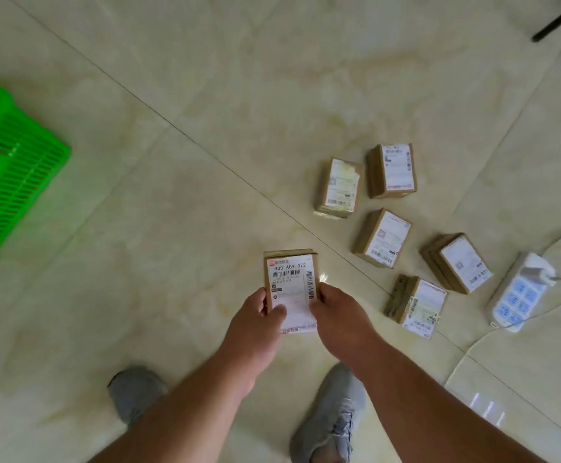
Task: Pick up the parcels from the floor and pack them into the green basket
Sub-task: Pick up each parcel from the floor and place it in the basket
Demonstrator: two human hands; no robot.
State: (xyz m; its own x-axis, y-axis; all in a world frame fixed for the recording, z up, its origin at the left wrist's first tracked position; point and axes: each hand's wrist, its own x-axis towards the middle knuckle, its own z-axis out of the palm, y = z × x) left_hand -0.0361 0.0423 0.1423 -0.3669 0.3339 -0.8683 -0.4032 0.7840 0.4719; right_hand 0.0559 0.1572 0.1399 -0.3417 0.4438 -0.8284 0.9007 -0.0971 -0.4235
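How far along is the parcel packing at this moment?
Done: cannot tell; the green basket is cut off at the frame's left edge and its inside is not readable. In hand: the left hand and right hand grip one labelled parcel between them. Left: five parcels on the floor, nearest one beside a power strip.

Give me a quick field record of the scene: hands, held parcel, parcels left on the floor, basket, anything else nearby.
hands: left hand and right hand both grip one parcel
held parcel: brown box, white label facing up, readable "900 A09 072"
parcels on floor: five, clustered to the right, nearest
green basket: far left, partly out of frame, contents not visible
power strip: white, right of the parcels, cable attached
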